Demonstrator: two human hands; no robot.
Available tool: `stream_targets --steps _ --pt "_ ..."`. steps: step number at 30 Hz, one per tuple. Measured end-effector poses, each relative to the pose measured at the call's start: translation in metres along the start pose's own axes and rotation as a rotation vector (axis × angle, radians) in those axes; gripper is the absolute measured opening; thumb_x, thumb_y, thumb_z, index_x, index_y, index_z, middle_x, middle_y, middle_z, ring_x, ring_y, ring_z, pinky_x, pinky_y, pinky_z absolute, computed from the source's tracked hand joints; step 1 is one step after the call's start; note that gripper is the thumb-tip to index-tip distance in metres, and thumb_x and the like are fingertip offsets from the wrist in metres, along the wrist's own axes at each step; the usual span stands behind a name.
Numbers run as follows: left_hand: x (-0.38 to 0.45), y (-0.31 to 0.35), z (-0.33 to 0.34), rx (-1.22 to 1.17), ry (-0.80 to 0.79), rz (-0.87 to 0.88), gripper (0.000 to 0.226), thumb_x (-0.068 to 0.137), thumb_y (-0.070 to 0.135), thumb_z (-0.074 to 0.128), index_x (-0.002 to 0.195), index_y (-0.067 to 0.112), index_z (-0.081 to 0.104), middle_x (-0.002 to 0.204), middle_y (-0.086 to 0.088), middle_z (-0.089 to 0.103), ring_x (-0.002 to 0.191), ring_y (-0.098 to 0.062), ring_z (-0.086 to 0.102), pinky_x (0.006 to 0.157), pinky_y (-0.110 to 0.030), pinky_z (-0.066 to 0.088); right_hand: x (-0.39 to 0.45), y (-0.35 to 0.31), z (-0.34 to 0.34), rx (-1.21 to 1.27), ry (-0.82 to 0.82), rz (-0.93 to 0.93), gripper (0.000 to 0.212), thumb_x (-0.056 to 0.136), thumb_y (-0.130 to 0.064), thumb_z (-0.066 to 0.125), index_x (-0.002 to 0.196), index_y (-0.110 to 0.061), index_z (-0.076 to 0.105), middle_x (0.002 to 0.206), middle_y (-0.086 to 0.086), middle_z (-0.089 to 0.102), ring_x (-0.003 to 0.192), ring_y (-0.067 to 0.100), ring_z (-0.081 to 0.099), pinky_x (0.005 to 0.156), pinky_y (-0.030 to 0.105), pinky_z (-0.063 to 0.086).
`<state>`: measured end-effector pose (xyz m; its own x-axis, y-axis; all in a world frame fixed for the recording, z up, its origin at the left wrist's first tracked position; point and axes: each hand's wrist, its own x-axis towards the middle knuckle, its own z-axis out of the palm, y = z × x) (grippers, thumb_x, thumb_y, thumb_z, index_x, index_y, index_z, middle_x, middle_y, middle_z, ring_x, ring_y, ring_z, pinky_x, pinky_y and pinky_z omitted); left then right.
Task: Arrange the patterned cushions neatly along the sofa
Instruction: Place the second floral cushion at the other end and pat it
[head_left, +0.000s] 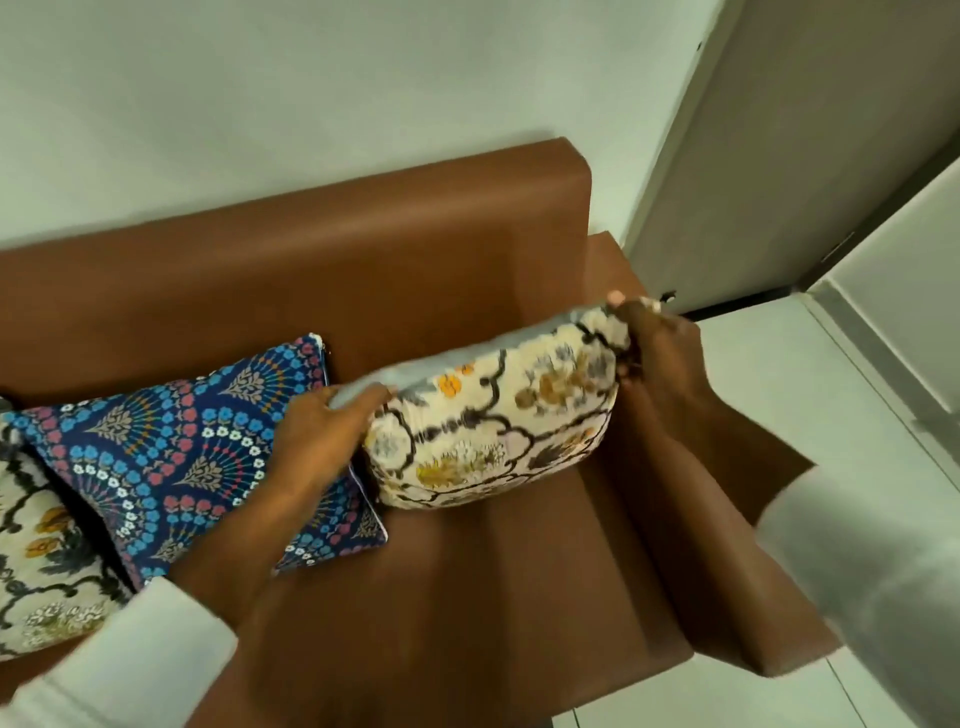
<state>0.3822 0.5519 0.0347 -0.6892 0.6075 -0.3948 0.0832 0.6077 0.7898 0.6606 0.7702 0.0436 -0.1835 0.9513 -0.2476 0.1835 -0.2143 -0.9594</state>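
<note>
Cream floral cushion: held between both hands at the armrest end of the brown sofa, lower edge touching the seat, top leaning toward the backrest; long axis runs along the sofa.
Left hand: clasps the cushion's end farther from the armrest, fingers curled over the upper corner, forearm reaching in across the blue cushion.
Right hand: pinches the top corner nearest the armrest, wrist raised.
Blue cushion: just beside the held one, leaning on the backrest.
Second cream cushion: farthest from the armrest, overlapped by the blue one.
Judgement: final placement step; both hands equally near.
</note>
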Motion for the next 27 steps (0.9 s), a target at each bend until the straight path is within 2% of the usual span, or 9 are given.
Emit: stream_targets --steps 3,5,7,9,11,15,18,21,27 --pt "0.045 0.015 -0.002 -0.003 0.045 0.018 0.067 0.085 0.086 0.066 0.069 0.021 0.070 0.067 0.003 0.073 0.062 -0.017 0.070 0.069 -0.034 0.053 0.051 -0.005 0.034 0.017 -0.155 0.053 0.047 0.099 -0.060 0.070 0.127 -0.023 0.069 0.088 0.003 0.077 0.077 0.020 0.072 0.065 0.032 0.054" --pt "0.069 -0.001 0.010 -0.086 0.034 0.005 0.060 0.099 0.071 0.064 0.106 0.011 0.074 0.095 -0.003 0.077 0.092 -0.025 0.079 0.080 -0.039 0.060 0.070 0.020 0.056 -0.184 -0.219 0.103 0.051 0.109 -0.054 0.060 0.144 -0.018 0.059 0.105 0.005 0.067 0.086 0.019 0.065 0.070 0.032 0.053" --pt "0.086 -0.028 0.025 -0.153 -0.027 -0.032 0.048 0.106 0.050 0.068 0.132 0.011 0.061 0.120 -0.010 0.071 0.105 -0.018 0.078 0.085 -0.033 0.062 0.070 0.068 0.073 -0.461 -0.228 0.094 0.062 0.112 -0.052 0.055 0.164 -0.019 0.046 0.149 0.015 0.054 0.129 0.033 0.061 0.106 0.047 0.055" --pt "0.095 -0.045 0.039 -0.157 -0.102 -0.103 0.062 0.101 0.056 0.070 0.143 0.013 0.053 0.132 -0.013 0.066 0.101 -0.016 0.074 0.092 -0.035 0.063 0.053 0.109 0.083 -0.526 -0.140 0.030 0.077 0.107 -0.054 0.063 0.171 -0.022 0.034 0.170 0.017 0.032 0.155 0.043 0.036 0.128 0.054 0.035" --pt "0.105 -0.053 0.049 -0.135 -0.120 -0.170 0.082 0.099 0.067 0.066 0.160 0.017 0.047 0.145 -0.011 0.064 0.128 -0.033 0.068 0.113 -0.049 0.056 0.044 0.131 0.088 -0.477 0.001 0.033 0.108 0.093 -0.072 0.069 0.175 -0.023 0.021 0.176 0.015 0.024 0.161 0.043 0.025 0.129 0.060 0.026" --pt "0.108 -0.051 0.051 -0.160 0.307 0.083 0.031 0.113 0.038 0.059 0.132 0.014 0.057 0.127 -0.010 0.065 0.121 -0.039 0.071 0.084 -0.021 0.062 0.048 0.148 0.101 -0.603 0.049 -0.093 0.104 0.093 -0.090 0.042 0.174 -0.042 0.001 0.186 -0.004 0.010 0.169 0.034 0.014 0.127 0.072 0.011" --pt "0.089 -0.061 0.072 0.218 0.476 0.584 0.051 0.113 0.034 0.053 0.159 0.013 0.042 0.171 -0.010 0.036 0.161 -0.017 0.034 0.132 -0.038 0.031 0.031 0.165 0.119 -0.859 0.020 -0.565 0.072 0.113 -0.069 0.022 0.176 -0.038 0.005 0.187 -0.008 -0.006 0.173 0.026 0.002 0.129 0.066 0.005" --pt "0.089 -0.089 0.099 0.894 0.008 1.065 0.066 0.116 0.044 0.042 0.176 0.023 0.023 0.187 -0.001 0.014 0.174 -0.023 0.012 0.135 -0.054 0.029 0.011 0.197 0.137 -1.145 -0.275 -0.951 0.068 0.117 -0.055 0.021 0.178 -0.029 0.005 0.188 0.001 -0.005 0.174 0.028 0.000 0.127 0.082 0.005" --pt "0.168 -0.093 0.069 1.139 0.034 0.954 0.089 0.104 0.085 0.029 0.178 0.038 0.011 0.188 0.001 0.004 0.173 -0.032 0.009 0.137 -0.055 0.018 0.038 0.215 0.121 -1.136 -0.167 -0.614 0.085 0.110 -0.075 0.023 0.177 -0.032 -0.007 0.186 -0.006 -0.014 0.173 0.021 -0.012 0.138 0.047 -0.006"
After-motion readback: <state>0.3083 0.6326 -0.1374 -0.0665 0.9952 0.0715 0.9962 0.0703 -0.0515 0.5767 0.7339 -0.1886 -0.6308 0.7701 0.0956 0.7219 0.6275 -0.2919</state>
